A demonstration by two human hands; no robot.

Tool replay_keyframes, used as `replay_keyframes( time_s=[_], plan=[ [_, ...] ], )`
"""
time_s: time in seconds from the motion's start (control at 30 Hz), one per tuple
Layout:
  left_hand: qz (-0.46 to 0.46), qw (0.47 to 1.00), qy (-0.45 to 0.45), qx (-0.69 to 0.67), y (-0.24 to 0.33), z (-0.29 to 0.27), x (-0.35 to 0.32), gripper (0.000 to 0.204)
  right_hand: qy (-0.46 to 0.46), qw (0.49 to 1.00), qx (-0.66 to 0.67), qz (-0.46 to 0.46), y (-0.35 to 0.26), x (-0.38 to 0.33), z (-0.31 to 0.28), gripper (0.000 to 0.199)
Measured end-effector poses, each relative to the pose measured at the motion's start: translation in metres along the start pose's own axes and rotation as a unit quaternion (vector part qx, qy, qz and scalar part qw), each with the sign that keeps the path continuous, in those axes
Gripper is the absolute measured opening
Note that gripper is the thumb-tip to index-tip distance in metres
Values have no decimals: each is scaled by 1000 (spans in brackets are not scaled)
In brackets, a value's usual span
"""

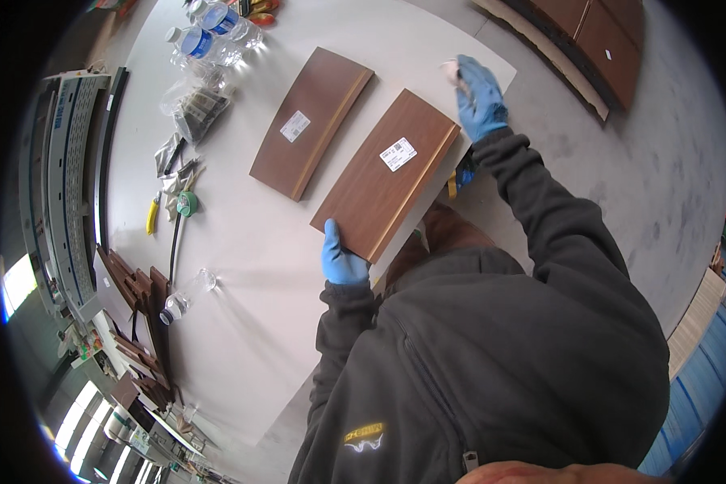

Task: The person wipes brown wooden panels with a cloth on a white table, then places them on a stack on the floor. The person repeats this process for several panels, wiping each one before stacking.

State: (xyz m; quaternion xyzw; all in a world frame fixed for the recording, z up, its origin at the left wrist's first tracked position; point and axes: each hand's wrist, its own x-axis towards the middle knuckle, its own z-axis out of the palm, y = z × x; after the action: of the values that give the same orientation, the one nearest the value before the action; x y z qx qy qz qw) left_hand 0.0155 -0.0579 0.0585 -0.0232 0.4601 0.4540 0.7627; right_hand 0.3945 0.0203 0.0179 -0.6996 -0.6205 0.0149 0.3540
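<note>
On the board (pixel 363 198) my left hand (pixel 344 258) holds, there is a white label (pixel 398 154) with dark print and a square code, its small text too fine to read. A similar white label (pixel 295 126) sits on the other board (pixel 282 167) beside it, also illegible to me. Blue labels (pixel 196 42) wrap the clear bottles (pixel 250 35). My dark jacket (pixel 524 347) carries yellow lettering (pixel 365 431) above a pale wavy mark (pixel 365 443). A small white sticker (pixel 608 55) stands on a brown panel (pixel 613 32), no print legible.
</note>
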Motion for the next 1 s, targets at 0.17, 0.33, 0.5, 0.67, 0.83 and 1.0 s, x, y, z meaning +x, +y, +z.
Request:
replay_keyframes(
  time_s=[0.17,0.33,0.5,0.67,0.83,1.0],
  plan=[
    [-24,998,-21,53,-5,-8,9,46,-153,931,146,-298,-132,-34,-6,26],
    [28,995,48,88,4,-16,-6,44,28,993,86,77,-29,3,9,29],
    [55,997,46,18,46,-36,-13,43,-11,983,176,53,10,2,17,38],
    [107,993,55,-10,86,-42,20,35,-11,987,160,4,-65,-28,23,38],
    [113,993,40,0,108,-18,51,43,15,970,243,9,-94,10,25,42],
    [117,991,-71,13,93,12,54,45,52,973,199,-107,-121,89,32,31]
  ],
)
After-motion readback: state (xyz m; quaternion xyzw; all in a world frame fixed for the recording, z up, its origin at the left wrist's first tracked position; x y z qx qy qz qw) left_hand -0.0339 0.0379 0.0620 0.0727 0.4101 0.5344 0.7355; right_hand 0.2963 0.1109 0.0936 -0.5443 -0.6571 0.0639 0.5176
